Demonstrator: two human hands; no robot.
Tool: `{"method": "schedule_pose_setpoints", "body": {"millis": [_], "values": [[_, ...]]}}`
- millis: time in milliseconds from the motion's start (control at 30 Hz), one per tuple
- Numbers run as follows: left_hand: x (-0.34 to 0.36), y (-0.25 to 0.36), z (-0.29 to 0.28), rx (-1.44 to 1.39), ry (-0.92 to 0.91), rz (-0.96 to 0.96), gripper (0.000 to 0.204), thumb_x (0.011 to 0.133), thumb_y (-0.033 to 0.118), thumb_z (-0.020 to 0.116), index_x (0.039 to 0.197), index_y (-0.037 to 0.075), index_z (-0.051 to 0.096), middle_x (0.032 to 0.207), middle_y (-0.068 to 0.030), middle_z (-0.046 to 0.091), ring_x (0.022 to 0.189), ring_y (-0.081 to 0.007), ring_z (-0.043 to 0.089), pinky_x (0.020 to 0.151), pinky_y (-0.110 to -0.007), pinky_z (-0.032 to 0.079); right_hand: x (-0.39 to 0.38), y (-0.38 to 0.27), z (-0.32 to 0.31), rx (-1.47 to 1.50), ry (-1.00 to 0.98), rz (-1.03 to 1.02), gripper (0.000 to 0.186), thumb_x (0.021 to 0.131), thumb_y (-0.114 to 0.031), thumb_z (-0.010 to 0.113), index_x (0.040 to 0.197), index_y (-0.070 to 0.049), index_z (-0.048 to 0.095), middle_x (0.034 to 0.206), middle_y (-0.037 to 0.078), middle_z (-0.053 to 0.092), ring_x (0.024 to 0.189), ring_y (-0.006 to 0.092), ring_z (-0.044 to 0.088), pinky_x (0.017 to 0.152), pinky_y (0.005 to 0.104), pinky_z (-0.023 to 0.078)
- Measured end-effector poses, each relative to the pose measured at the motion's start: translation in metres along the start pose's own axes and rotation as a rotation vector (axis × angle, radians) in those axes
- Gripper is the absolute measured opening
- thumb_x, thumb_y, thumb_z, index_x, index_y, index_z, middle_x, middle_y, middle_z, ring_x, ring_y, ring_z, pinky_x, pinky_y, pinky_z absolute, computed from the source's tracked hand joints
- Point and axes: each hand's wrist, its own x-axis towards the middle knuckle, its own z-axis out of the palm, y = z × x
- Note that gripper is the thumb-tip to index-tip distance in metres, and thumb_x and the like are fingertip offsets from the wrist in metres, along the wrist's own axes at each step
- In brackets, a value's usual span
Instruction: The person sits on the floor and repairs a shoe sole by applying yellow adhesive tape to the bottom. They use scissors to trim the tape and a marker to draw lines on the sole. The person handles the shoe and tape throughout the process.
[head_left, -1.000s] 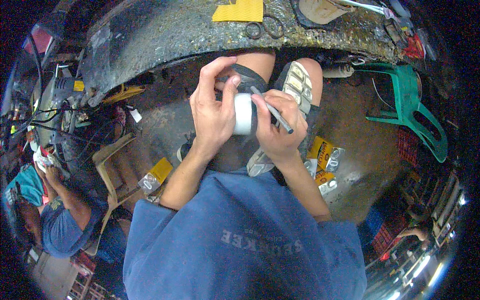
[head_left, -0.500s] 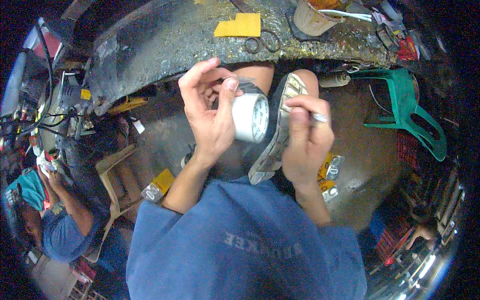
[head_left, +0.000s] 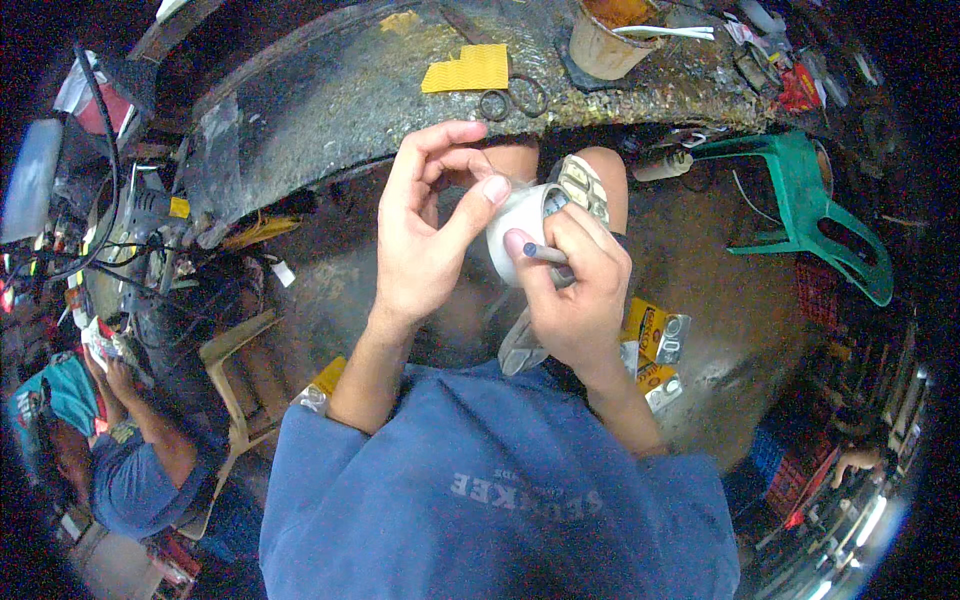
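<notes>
Above my lap, a roll of clear-whitish tape (head_left: 508, 222) is gripped by my right hand (head_left: 582, 285), its fingers at the open core and its thumb on the outer side. The same hand also keeps a thin grey rod, like a pen (head_left: 545, 254), between thumb and fingers. My left hand (head_left: 420, 235) is at the far left side of the roll, thumb and fingertips closed on what looks like the tape's loose end. A shoe (head_left: 582, 188) with a pale, blocky sole rests on my lap, its middle hidden behind my right hand and the roll.
On the dark, worn bench (head_left: 300, 130) ahead lie a yellow textured piece (head_left: 468, 70) and scissors (head_left: 528, 96), beside a stained bucket (head_left: 606, 50). A green plastic chair (head_left: 800, 205) stands right. Yellow packets (head_left: 648, 335) lie low at right. Another person (head_left: 140, 460) sits at left.
My right hand has moved left from beside the shoe and taken hold of the tape roll, still with the rod. The roll and my left hand have shifted slightly right.
</notes>
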Motion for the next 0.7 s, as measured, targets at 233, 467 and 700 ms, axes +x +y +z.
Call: {"method": "schedule_pose_setpoints", "body": {"millis": [233,467,700], "values": [[-0.0027,0.0011,0.0057,-0.134,0.040,-0.181,0.022,0.101,0.007,0.070,0.121,-0.001,0.069,0.114,-0.0065,0.072,0.107,-0.0124,0.066,0.098,-0.029,0.052,-0.0009,-0.0063,0.0013,-0.039,0.088,-0.020,0.029,0.080,-0.013,0.078,0.073,-0.004,0.051,0.072,0.015,0.053,0.064,0.0367,0.056,0.059,0.0457,0.045],[-0.0048,0.0020,0.0028,-0.085,-0.052,-0.167,0.023,0.102,0.010,0.071,0.121,-0.001,0.071,0.114,-0.0075,0.074,0.103,-0.0110,0.067,0.095,-0.029,0.053,-0.0019,-0.0079,0.0035,-0.072,0.230,-0.107,0.030,0.083,-0.007,0.081,0.069,-0.002,0.055,0.062,0.012,0.052,0.052,0.0307,0.052,0.052,0.0389,0.040],[-0.0069,0.0046,0.0069,-0.191,-0.027,-0.233,0.018,0.102,0.012,0.071,0.113,-0.002,0.074,0.110,-0.0068,0.075,0.104,-0.0109,0.066,0.096,-0.028,0.051,-0.0014,-0.0085,0.0052,-0.030,0.272,-0.110,0.022,0.083,-0.006,0.084,0.072,0.000,0.066,0.064,0.013,0.061,0.054,0.0280,0.058,0.054,0.0371,0.043]]}}
